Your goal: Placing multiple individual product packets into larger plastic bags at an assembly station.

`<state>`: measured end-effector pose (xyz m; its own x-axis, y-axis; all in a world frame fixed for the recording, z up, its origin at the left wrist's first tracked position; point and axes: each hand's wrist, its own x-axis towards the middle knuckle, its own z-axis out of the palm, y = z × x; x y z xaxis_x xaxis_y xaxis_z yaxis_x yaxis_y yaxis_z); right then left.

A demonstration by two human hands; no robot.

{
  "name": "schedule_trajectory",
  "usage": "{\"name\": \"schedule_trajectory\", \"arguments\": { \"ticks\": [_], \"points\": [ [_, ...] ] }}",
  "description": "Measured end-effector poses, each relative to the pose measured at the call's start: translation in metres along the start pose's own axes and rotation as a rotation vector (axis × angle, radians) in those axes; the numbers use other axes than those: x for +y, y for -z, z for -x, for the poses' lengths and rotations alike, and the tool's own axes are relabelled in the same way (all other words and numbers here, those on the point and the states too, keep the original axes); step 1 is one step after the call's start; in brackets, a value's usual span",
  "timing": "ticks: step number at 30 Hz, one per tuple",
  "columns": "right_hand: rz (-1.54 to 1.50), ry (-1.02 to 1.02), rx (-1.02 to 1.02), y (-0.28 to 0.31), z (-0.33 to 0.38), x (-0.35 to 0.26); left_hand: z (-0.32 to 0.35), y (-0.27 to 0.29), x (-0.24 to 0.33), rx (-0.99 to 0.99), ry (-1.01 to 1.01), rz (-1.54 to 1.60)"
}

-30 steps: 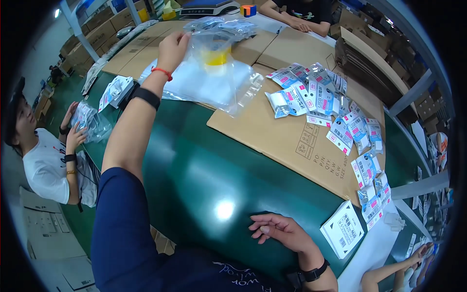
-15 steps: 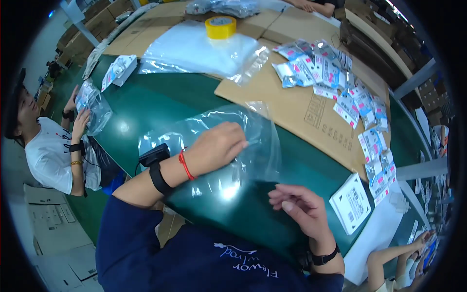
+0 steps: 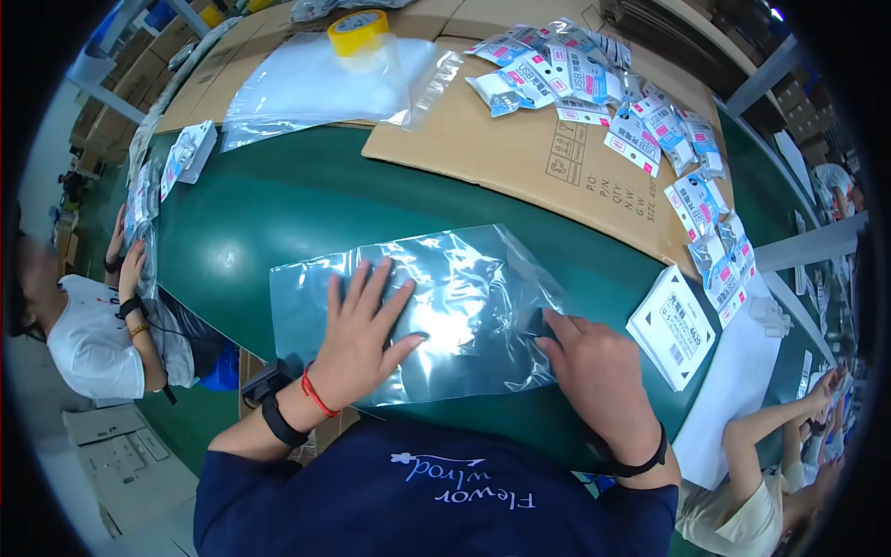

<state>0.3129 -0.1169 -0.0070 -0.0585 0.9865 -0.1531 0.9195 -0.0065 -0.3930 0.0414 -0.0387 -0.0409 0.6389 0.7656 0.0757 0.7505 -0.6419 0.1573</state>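
Note:
A clear plastic bag (image 3: pixel 455 278) lies flat on the green tabletop in front of me, shiny with reflected light and wrinkled toward its right side. My left hand (image 3: pixel 360 332) rests palm down on the bag's left part, its fingers spread. At the right edge, my right hand (image 3: pixel 599 371) has thumb and forefinger closed on the plastic; the other fingers curl under and are partly hidden. To the right of that hand sits a stack of white printed cards (image 3: pixel 675 330).
Beyond the bag, a cardboard sheet (image 3: pixel 427 139) carries several blue-and-white blister packets (image 3: pixel 585 74). A yellow tape roll (image 3: pixel 360 33) sits on a pile of clear bags (image 3: pixel 306 88). A small card stack (image 3: pixel 190 158) stands at left, near a co-worker's hands (image 3: pixel 133 260). Another person's arm (image 3: pixel 766 427) shows lower right.
The crumpled bag is now spread flat. My left hand has opened onto it and come nearer to me; my right hand has moved onto its right edge. The view has shifted.

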Motion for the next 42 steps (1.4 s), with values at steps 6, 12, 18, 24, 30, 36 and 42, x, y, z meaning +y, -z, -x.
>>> {"name": "schedule_trajectory", "arguments": {
  "ticks": [6,12,18,24,30,36,42],
  "points": [
    [-0.198,0.439,0.051,-0.010,-0.010,0.000,-0.014,-0.013,-0.036,0.009,-0.060,0.011],
    [-0.098,0.393,0.080,-0.027,-0.034,0.014,-0.070,-0.006,-0.091,-0.024,-0.328,0.100],
    [-0.091,0.262,0.124,-0.034,-0.040,0.029,-0.099,-0.009,-0.101,-0.004,-0.383,0.090],
    [-0.134,0.315,0.183,-0.045,-0.049,0.037,-0.106,0.003,-0.105,-0.002,-0.451,0.027],
    [-0.153,0.306,0.231,-0.052,-0.048,0.048,-0.115,0.010,-0.051,0.085,-0.474,0.111],
    [-0.192,0.335,0.403,-0.016,-0.041,0.070,-0.114,-0.004,0.025,-0.011,-0.665,0.159],
    [0.112,-0.424,0.783,0.054,-0.047,0.184,-0.109,-0.020,0.044,-0.019,-0.745,0.217]
  ]
}}
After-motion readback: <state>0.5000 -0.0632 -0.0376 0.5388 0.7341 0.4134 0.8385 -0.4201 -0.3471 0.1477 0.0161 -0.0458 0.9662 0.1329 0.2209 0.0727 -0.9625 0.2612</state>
